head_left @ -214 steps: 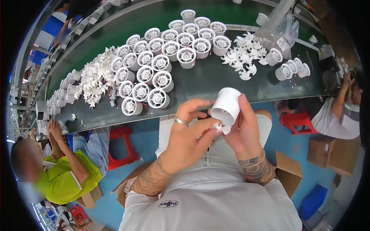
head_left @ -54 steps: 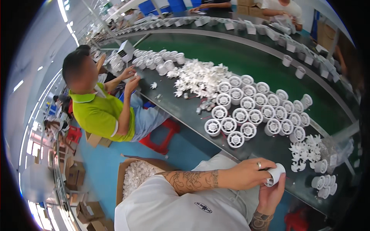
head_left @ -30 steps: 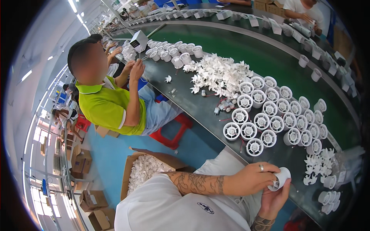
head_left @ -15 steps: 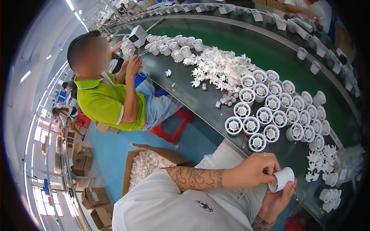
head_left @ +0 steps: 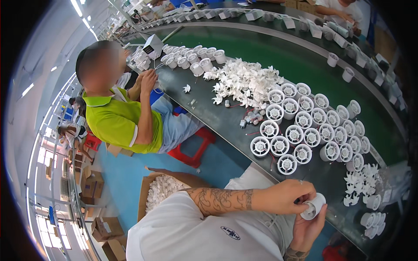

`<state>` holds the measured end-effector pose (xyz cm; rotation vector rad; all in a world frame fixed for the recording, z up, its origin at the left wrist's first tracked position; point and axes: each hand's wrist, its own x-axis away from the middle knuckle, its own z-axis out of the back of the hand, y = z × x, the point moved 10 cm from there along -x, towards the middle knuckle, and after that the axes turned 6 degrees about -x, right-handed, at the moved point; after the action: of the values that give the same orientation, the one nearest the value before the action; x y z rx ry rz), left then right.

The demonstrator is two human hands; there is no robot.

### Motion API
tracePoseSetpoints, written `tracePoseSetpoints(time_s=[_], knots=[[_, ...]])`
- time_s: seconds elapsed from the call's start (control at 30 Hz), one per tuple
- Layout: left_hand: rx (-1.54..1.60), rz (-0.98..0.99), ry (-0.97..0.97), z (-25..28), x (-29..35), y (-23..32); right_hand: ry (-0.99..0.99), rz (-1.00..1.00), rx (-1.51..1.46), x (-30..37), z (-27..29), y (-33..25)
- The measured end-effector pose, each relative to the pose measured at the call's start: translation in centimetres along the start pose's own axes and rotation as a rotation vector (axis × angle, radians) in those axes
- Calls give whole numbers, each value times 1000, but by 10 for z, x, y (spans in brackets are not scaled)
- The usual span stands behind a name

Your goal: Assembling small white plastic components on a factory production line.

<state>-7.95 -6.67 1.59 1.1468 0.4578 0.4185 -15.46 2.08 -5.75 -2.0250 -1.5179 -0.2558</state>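
My right hand [head_left: 308,227] is wrapped round a white round fan housing [head_left: 318,202] in front of the table edge, its open end tilted toward me. Over that open end, my left hand [head_left: 296,195] has its fingers bent and drawn together at the rim; what they pinch, if anything, is hidden. A ring shows on the left hand, and tattoos run along that forearm. Closest on the table stand several rows of similar white housings [head_left: 287,164] with spoked inner rings, some with thin red wires.
White fan blades [head_left: 248,82] lie heaped farther along the dark table [head_left: 200,104], near small motors [head_left: 252,116]. More blades [head_left: 360,182] and housings [head_left: 373,219] sit at right. A carton of white parts [head_left: 163,191] stands by my left side. A co-worker in a green shirt [head_left: 117,117] sits at left.
The housing has tipped, showing more of its inside. My left fingers have shifted from inside it toward its rim. The whole view has moved slightly.
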Motion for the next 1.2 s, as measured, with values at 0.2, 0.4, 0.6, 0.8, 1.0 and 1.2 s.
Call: tracePoseSetpoints(time_s=[0.2,0.4,0.6,0.8,1.0,1.2], knots=[[-153,-253,54,-7,-4,28,-41,-66,-30,2,1,3],[-205,-207,-199,-27,-10,17,-64,-24,-5,9,14,-6],[-225,-211,-161,-19,-10,29,-134,-50,185,4,36,0],[-313,-162,-125,-28,-3,20,101,862,1050,47,44,-130],[-288,-61,65,13,8,4,531,1283,1615,80,72,-203],[-405,-61,366,92,26,-11,741,1302,1842,68,28,-214]])
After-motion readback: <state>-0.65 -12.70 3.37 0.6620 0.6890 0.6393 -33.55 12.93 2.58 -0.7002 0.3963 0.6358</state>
